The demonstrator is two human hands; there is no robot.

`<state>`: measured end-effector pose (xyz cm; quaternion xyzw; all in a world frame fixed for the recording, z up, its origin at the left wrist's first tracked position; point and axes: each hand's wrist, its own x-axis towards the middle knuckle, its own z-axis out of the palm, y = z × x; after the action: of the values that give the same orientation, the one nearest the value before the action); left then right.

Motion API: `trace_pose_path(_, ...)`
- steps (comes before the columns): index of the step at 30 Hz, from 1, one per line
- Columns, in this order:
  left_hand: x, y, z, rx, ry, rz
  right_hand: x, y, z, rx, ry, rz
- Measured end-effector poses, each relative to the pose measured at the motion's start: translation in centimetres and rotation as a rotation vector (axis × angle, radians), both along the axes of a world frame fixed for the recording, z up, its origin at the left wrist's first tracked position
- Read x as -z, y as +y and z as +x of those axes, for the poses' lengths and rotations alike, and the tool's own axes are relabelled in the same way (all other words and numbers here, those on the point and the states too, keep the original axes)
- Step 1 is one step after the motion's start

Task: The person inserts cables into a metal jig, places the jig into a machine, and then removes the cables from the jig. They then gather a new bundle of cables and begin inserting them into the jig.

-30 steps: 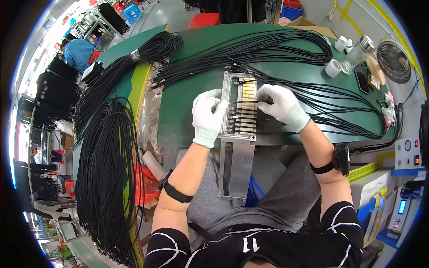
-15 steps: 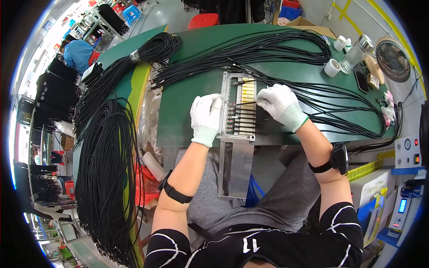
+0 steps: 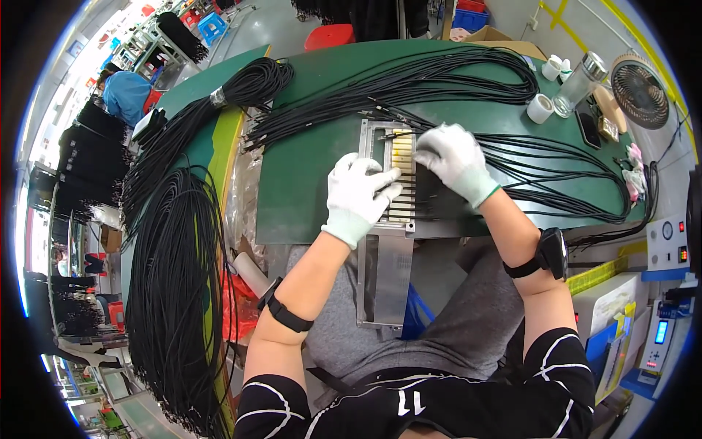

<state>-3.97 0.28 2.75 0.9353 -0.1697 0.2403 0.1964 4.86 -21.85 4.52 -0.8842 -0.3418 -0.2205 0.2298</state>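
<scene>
Partly hidden fixture [image 3: 404,155] under left hand [image 3: 357,194], loosely spread; right hand [image 3: 452,157] blurred, hold unclear.

You are working under bright, even light, with the far left rim blowing out to white and a soft sheen spreading over the smooth dark-green tabletop [image 3: 303,197]. Your white-gloved right hand [image 3: 455,157] is blurring slightly, while the slotted silver metal fixture [image 3: 396,260] is showing more crisply. Fisheye distortion is bowing the tabletop's edges, and black is swallowing the corners.
</scene>
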Motion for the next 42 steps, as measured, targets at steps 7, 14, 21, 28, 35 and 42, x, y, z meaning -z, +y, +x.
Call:
trace_pose_path(7, -0.2, -0.6, -0.3, 0.019, -0.007, -0.026, 1.1, -1.3, 2.6, 0.191, -0.096, -0.083)
trace_pose_path(14, 0.5, 0.4, -0.9, 0.036, 0.024, -0.265, -1.6, -2.2, 0.0, 0.01, 0.049, 0.041)
trace_pose_path(21, 0.6, 0.3, -0.2, 0.023, -0.048, -0.602, -1.5, 0.0, -2.5, -0.185, 0.077, 0.037)
trace_pose_path(28, 1.0, 1.9, -0.6, 0.028, 0.088, -0.663, -2.3, 2.2, -4.7, -0.185, -0.026, -0.014)
trace_pose_path(35, 0.1, 2.1, -0.3, -0.085, -0.034, -0.503, -1.0, -1.6, -2.4, -0.251, 0.416, 0.083)
trace_pose_path(42, 1.0, 2.1, 0.1, -0.134, -0.002, -0.488, -1.7, -1.4, -2.6, -0.181, 0.159, -0.064)
